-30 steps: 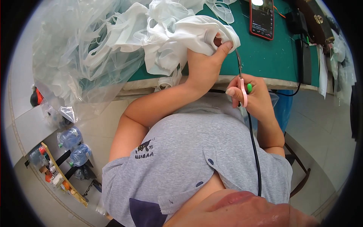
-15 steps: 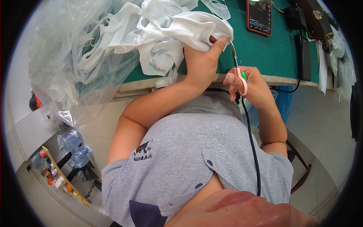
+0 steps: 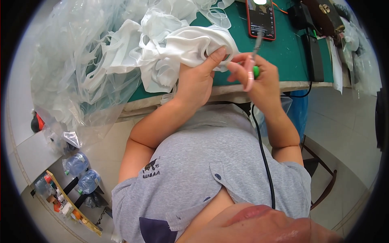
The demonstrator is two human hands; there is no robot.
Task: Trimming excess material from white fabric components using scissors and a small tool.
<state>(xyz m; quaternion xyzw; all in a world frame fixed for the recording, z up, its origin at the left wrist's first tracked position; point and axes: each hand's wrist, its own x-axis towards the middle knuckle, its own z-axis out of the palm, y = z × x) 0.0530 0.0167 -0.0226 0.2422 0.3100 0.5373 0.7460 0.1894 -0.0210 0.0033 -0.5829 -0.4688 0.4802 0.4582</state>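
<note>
White satiny fabric lies bunched in folds on the green table, with a rounded, looped edge at its right end. My left hand grips that end, thumb pressed on top and the other fingers hidden beneath the cloth. In my right hand are pink-handled scissors, their blades blurred and pointing away from me, apart from the cloth. A small green piece shows beside the handle. My right fingertips come close to the fabric's right edge.
Clear plastic bags cover the table's left side. A red-edged phone lies beyond my right hand. A black power strip, cables and a brown case occupy the right. Water bottles stand by a shelf at lower left.
The scissors have come away from the fabric and swung upright, their blades now toward the phone. My right hand has moved nearer the cloth's edge. My left hand, still gripping, has shifted left.
</note>
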